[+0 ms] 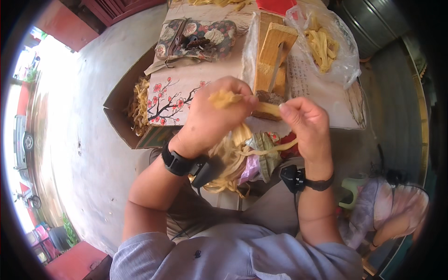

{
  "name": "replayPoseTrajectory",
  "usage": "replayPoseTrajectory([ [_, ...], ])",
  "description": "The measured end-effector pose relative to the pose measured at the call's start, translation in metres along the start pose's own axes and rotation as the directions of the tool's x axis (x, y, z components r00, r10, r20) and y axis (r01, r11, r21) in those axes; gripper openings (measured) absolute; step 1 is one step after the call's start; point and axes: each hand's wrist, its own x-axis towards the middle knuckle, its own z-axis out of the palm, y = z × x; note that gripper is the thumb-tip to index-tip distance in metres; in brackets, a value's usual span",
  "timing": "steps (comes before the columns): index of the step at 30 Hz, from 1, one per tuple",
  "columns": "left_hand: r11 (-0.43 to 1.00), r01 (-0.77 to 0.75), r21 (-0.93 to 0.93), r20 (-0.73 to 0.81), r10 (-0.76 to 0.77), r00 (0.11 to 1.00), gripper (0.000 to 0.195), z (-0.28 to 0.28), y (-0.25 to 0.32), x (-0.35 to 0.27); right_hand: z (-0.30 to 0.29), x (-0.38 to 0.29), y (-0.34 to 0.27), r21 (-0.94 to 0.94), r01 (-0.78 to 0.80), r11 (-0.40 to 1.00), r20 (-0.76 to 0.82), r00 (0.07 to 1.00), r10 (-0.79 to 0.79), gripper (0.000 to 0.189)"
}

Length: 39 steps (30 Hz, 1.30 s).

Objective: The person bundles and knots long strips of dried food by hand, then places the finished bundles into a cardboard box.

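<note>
A yellowish plant-like strip (268, 108) is stretched between my two hands, over the near end of a wooden stand (267, 70). My left hand (222, 105) grips one end, with a crumpled, folded part of the same material at its back. My right hand (308, 120) pinches the other end between thumb and fingers; a long thin tail (269, 151) hangs below it. Under my hands, between my knees, lies a heap of pale yellow strips (224, 164) beside a purple and green plastic bag (264, 157).
The table (329, 108) has a plum-blossom print cloth. On it are a floral pouch (224, 33) with dark items on top and a clear plastic bag (350, 59) of yellow strips. A cardboard box (120, 101) of strips is at the left. Another person (385, 206) bends at the lower right.
</note>
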Motion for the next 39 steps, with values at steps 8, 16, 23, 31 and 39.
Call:
replayPoseTrajectory([
  [8, 0.937, -0.230, 0.263, -0.155, 0.276, 0.949, 0.016, 0.017, -0.043, 0.045, -0.018, 0.048, 0.039, -0.540, 0.148, 0.829, -0.318, 0.876, -0.363, 0.019],
  [16, 0.998, 0.004, -0.062, -0.081, -0.009, 0.997, 0.016, 0.000, 0.002, -0.006, 0.013, 0.008, 0.019, -0.553, 0.451, 0.701, -0.087, 0.805, -0.586, 0.020],
  [23, 0.981, 0.015, -0.195, 0.068, -0.001, 0.998, 0.018, 0.009, -0.014, -0.022, 0.024, 0.007, 0.011, -0.426, 0.733, 0.530, 0.260, 0.661, -0.704, 0.019],
  [31, 0.966, -0.017, -0.257, 0.818, 0.227, 0.528, 0.029, 0.005, -0.005, -0.035, 0.009, -0.007, -0.003, -0.207, 0.587, 0.783, 0.186, 0.809, -0.557, 0.014],
  [39, 0.328, -0.791, 0.517, 0.462, 0.670, 0.580, 0.040, -0.012, -0.009, -0.013, 0.014, -0.001, 0.005, 0.289, -0.377, 0.880, 0.459, 0.861, 0.218, 0.014],
])
